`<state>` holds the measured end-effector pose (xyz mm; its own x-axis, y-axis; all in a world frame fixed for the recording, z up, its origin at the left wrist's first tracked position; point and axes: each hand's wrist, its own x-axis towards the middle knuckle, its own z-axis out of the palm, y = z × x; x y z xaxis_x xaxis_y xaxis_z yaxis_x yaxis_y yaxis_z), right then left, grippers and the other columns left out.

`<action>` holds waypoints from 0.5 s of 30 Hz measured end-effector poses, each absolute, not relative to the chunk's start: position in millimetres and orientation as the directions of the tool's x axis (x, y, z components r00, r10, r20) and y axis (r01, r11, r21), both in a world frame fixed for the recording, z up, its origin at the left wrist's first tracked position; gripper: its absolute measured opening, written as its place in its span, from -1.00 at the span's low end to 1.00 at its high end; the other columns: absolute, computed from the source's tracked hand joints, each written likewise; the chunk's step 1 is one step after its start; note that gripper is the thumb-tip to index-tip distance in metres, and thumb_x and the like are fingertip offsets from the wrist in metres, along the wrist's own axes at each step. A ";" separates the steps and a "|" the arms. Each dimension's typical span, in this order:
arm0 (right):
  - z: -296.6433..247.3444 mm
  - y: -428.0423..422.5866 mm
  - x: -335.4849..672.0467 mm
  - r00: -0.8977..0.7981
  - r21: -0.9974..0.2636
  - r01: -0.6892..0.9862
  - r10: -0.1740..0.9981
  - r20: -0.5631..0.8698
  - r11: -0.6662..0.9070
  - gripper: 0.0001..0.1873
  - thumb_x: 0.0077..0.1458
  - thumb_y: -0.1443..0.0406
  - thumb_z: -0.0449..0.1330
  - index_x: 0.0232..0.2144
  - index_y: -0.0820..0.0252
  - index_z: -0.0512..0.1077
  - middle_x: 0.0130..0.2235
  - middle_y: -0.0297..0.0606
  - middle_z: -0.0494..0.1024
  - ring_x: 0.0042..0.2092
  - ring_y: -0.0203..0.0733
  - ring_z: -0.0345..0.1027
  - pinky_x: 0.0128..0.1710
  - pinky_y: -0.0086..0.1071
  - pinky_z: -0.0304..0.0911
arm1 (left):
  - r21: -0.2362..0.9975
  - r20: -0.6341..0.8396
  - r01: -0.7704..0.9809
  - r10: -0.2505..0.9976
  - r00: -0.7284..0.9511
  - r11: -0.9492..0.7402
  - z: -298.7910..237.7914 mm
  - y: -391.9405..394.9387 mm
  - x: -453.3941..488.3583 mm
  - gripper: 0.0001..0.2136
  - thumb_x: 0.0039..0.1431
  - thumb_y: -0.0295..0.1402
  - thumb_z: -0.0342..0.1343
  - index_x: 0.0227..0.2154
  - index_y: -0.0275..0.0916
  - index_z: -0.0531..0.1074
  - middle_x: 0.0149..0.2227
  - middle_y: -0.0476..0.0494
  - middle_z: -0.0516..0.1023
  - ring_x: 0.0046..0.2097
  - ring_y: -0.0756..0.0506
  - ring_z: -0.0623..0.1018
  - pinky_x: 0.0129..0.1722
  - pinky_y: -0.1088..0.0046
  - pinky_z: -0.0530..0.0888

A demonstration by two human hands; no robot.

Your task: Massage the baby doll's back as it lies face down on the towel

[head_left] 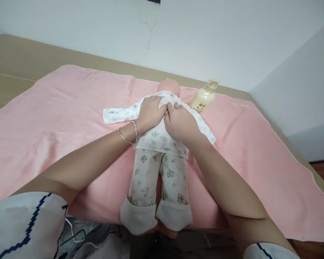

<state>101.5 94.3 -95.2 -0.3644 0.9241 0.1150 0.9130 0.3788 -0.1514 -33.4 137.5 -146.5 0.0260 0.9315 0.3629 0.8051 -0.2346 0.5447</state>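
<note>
A baby doll (169, 87) lies face down on a pink blanket, its head toward the wall. It wears a white printed top (162, 138) and matching trousers (145, 176) with the cuffs rolled up. My left hand (150, 112) rests flat on the left of the doll's upper back, a silver bangle on the wrist. On the right of the back lies my right hand (180, 120), its fingers extended and its thumb side close to my left thumb. Neither hand grasps anything. Beside the doll's head and right sleeve is a pump bottle (203, 98) of cream colour, leaning to the right.
The pink blanket (78, 100) covers most of a tan surface (13, 54) that meets a white wall (97, 28). Below the front edge, a wire hanger (77, 233) and clear plastic show near the doll's feet.
</note>
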 end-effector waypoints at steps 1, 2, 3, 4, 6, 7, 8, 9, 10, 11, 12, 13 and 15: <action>-93.4 95.2 102.8 -0.370 -0.179 0.905 0.922 0.116 0.386 -0.44 0.37 0.32 -0.17 0.23 0.41 0.40 0.19 0.17 0.46 0.22 0.20 0.36 0.24 0.11 0.34 | 0.557 0.368 0.797 0.930 0.014 -0.233 -146.7 137.2 -33.2 -0.62 0.34 -0.29 -0.14 0.00 -0.31 0.51 0.12 -0.33 0.59 0.20 -0.29 0.50 0.34 0.06 0.36; -91.7 96.9 104.9 -0.366 -0.213 0.897 0.921 0.134 0.387 -0.47 0.35 0.34 -0.16 0.16 0.38 0.45 0.15 0.13 0.49 0.19 0.18 0.39 0.21 0.09 0.37 | 0.566 0.376 0.790 0.927 0.006 -0.235 -147.1 137.0 -33.1 -0.63 0.33 -0.29 -0.13 0.00 -0.30 0.51 0.11 -0.31 0.59 0.19 -0.28 0.50 0.34 0.07 0.36; -90.1 98.9 107.3 -0.353 -0.251 0.887 0.919 0.175 0.388 -0.49 0.32 0.35 -0.15 0.11 0.35 0.49 0.13 0.10 0.51 0.18 0.15 0.40 0.21 0.09 0.39 | 0.573 0.385 0.784 0.923 0.001 -0.240 -147.6 136.8 -32.9 -0.63 0.33 -0.29 -0.11 0.00 -0.30 0.51 0.11 -0.30 0.59 0.19 -0.27 0.50 0.34 0.08 0.36; -88.9 100.9 109.9 -0.334 -0.286 0.874 0.913 0.234 0.393 -0.49 0.30 0.36 -0.14 0.09 0.33 0.50 0.14 0.07 0.52 0.20 0.13 0.40 0.23 0.09 0.38 | 0.576 0.390 0.780 0.921 -0.001 -0.244 -148.1 136.8 -32.8 -0.63 0.33 -0.28 -0.11 0.01 -0.29 0.50 0.12 -0.30 0.59 0.19 -0.27 0.50 0.34 0.08 0.36; -88.9 104.4 114.2 -0.285 -0.337 0.843 0.880 0.380 0.419 -0.47 0.30 0.36 -0.14 0.16 0.29 0.48 0.24 0.00 0.46 0.32 0.10 0.31 0.36 0.11 0.30 | 0.576 0.394 0.780 0.919 -0.001 -0.246 -148.7 137.0 -32.6 -0.64 0.34 -0.27 -0.11 0.00 -0.29 0.50 0.11 -0.30 0.59 0.18 -0.27 0.50 0.34 0.08 0.37; -90.7 106.1 115.5 -0.265 -0.349 0.830 0.858 0.441 0.436 -0.45 0.33 0.34 -0.14 0.22 0.26 0.44 0.31 -0.05 0.40 0.39 0.08 0.22 0.43 0.13 0.22 | 0.575 0.392 0.781 0.920 -0.002 -0.244 -148.9 137.2 -32.5 -0.64 0.34 -0.26 -0.11 -0.02 -0.29 0.51 0.10 -0.30 0.60 0.17 -0.27 0.51 0.32 0.07 0.38; -94.0 107.9 116.2 -0.255 -0.353 0.820 0.840 0.480 0.451 -0.43 0.35 0.31 -0.15 0.28 0.23 0.39 0.38 -0.10 0.31 0.46 0.05 0.12 0.49 0.14 0.13 | 0.574 0.389 0.782 0.921 -0.001 -0.242 -148.9 137.4 -32.4 -0.65 0.34 -0.26 -0.11 -0.04 -0.29 0.51 0.09 -0.30 0.60 0.16 -0.27 0.51 0.31 0.06 0.39; -98.5 110.0 116.2 -0.249 -0.354 0.816 0.830 0.498 0.457 -0.42 0.38 0.28 -0.17 0.33 0.20 0.34 0.43 -0.13 0.22 0.51 0.02 0.02 0.53 0.14 0.05 | 0.575 0.389 0.782 0.921 -0.001 -0.242 -148.9 137.5 -32.3 -0.65 0.34 -0.26 -0.11 -0.05 -0.29 0.51 0.08 -0.30 0.61 0.15 -0.28 0.52 0.31 0.06 0.39; -104.0 112.5 115.7 -0.248 -0.355 0.815 0.830 0.500 0.457 -0.41 0.41 0.26 -0.18 0.37 0.18 0.29 0.47 -0.15 0.15 0.54 0.01 -0.06 0.56 0.14 -0.02 | 0.576 0.390 0.780 0.921 -0.001 -0.244 -148.8 137.6 -32.3 -0.66 0.33 -0.26 -0.11 -0.06 -0.29 0.52 0.07 -0.31 0.61 0.14 -0.28 0.52 0.30 0.06 0.39; -109.7 115.3 114.8 -0.254 -0.361 0.814 0.837 0.485 0.456 -0.40 0.42 0.23 -0.18 0.40 0.18 0.25 0.49 -0.16 0.09 0.56 0.00 -0.12 0.58 0.15 -0.07 | 0.578 0.392 0.778 0.920 -0.001 -0.246 -148.9 137.5 -32.2 -0.65 0.33 -0.27 -0.11 -0.06 -0.29 0.52 0.07 -0.31 0.61 0.14 -0.28 0.52 0.30 0.05 0.39; -115.1 118.1 113.8 -0.270 -0.373 0.809 0.850 0.452 0.455 -0.40 0.44 0.20 -0.18 0.42 0.18 0.22 0.50 -0.16 0.05 0.57 0.01 -0.16 0.59 0.15 -0.11 | 0.583 0.394 0.774 0.919 -0.002 -0.248 -149.1 137.4 -32.2 -0.65 0.33 -0.28 -0.11 -0.05 -0.29 0.52 0.08 -0.31 0.61 0.15 -0.28 0.52 0.31 0.05 0.39; -119.4 120.6 112.8 -0.295 -0.390 0.801 0.866 0.405 0.455 -0.39 0.45 0.17 -0.18 0.42 0.20 0.22 0.51 -0.14 0.05 0.57 0.02 -0.17 0.59 0.15 -0.13 | 0.589 0.396 0.768 0.918 -0.005 -0.250 -149.3 137.2 -32.2 -0.64 0.32 -0.30 -0.11 -0.03 -0.29 0.52 0.09 -0.32 0.61 0.16 -0.28 0.51 0.32 0.05 0.38; -122.8 123.6 111.8 -0.349 -0.420 0.787 0.887 0.302 0.452 -0.38 0.46 0.13 -0.17 0.40 0.24 0.27 0.49 -0.10 0.10 0.56 0.06 -0.12 0.59 0.14 -0.13 | 0.603 0.397 0.758 0.918 -0.013 -0.250 -149.6 136.8 -32.6 -0.61 0.32 -0.32 -0.12 0.03 -0.30 0.51 0.14 -0.31 0.59 0.20 -0.28 0.50 0.35 0.07 0.35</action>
